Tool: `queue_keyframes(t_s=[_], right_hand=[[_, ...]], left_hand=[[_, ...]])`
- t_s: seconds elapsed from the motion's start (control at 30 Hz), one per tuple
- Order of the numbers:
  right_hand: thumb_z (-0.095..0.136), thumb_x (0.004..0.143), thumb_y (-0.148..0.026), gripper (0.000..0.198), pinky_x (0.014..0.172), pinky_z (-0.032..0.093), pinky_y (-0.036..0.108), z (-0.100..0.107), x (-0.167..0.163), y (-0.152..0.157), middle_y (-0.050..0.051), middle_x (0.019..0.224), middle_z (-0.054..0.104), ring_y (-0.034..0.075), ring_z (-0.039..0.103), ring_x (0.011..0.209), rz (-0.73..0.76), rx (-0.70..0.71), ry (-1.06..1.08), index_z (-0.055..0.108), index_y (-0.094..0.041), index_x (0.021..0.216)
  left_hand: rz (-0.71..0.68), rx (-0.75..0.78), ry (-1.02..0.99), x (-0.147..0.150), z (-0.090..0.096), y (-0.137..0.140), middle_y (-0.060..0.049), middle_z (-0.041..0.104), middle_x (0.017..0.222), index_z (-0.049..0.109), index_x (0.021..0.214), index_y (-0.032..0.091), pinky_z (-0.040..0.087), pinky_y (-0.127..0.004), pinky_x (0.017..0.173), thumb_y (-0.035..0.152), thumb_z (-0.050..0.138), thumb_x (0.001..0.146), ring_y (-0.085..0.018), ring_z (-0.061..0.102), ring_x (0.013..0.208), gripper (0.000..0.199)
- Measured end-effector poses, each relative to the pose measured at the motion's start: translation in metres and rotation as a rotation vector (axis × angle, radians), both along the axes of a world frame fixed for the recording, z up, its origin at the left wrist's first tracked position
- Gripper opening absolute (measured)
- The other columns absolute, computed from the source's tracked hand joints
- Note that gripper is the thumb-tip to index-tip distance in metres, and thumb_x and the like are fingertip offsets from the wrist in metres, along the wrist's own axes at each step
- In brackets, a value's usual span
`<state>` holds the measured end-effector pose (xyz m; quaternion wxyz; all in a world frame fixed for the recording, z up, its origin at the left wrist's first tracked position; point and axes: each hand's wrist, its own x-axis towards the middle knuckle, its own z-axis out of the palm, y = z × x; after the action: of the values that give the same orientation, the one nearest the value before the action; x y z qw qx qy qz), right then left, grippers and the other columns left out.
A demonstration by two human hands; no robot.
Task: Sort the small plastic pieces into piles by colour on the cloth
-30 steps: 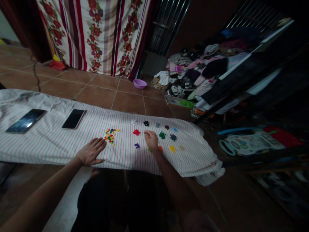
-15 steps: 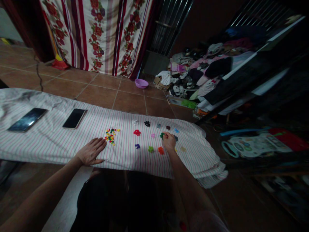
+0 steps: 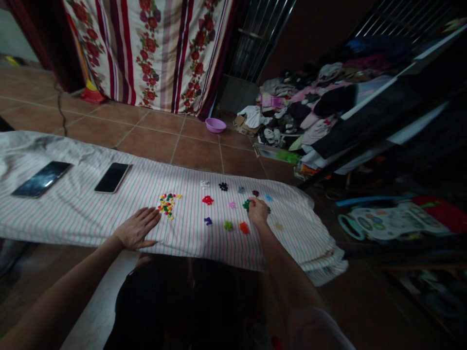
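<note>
My left hand [image 3: 138, 228] lies flat on the striped cloth [image 3: 182, 238], fingers stretched out. Its fingertips reach the edge of a mixed pile of small red, yellow, green and white pieces [image 3: 167, 206]. Over on the right, my right hand [image 3: 259, 211] has its fingers pinched together at the dark green pile [image 3: 246, 205]; whatever is between them is hidden. Small one-colour piles surround it, among them a pink pile [image 3: 232, 205], an orange pile [image 3: 243, 227], a lime green pile [image 3: 228, 225], a red pile [image 3: 207, 200] and a black pile [image 3: 223, 186].
Two phones, a larger one [image 3: 42, 180] and a smaller one [image 3: 113, 177], lie on the cloth's left part. Beyond its far edge, a purple basin [image 3: 215, 125] stands on the tiled floor. Heaped clothes [image 3: 292, 104] fill the back right.
My right hand stays at the dark green pile with only a slight shift, and the view has moved a little. My left hand has not moved.
</note>
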<state>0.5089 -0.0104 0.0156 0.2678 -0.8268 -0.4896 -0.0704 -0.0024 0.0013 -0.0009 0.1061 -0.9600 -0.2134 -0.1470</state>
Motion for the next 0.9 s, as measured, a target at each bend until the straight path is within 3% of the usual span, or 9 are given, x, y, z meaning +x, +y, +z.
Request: queue_keyframes(t_s=[0.5,0.9], right_hand=[[0.049,0.077,-0.016,0.031,0.084,0.043,0.033,-0.0042,0.0017,-0.0021,0.012,0.097,0.071,0.023,0.06,0.094,0.042,-0.044,-0.01,0.075,-0.018,0.093],[0.044,0.076,-0.015,0.033,0.09,0.042,0.037,-0.0023,-0.0038,-0.0059,0.012,0.097,0.07,0.024,0.059,0.094,0.08,0.038,0.018,0.074,-0.017,0.088]], left_hand=[[0.011,-0.027,-0.019,-0.0003,-0.0033,0.0005,-0.025,0.053,0.136,0.049,0.138,0.006,0.038,-0.052,0.105,0.064,0.046,0.089,-0.038,0.047,0.128,0.076],[0.026,-0.033,0.027,-0.0017,-0.0064,0.0009,-0.025,0.052,0.137,0.049,0.137,0.004,0.039,-0.053,0.104,0.064,0.044,0.09,-0.039,0.047,0.128,0.076]])
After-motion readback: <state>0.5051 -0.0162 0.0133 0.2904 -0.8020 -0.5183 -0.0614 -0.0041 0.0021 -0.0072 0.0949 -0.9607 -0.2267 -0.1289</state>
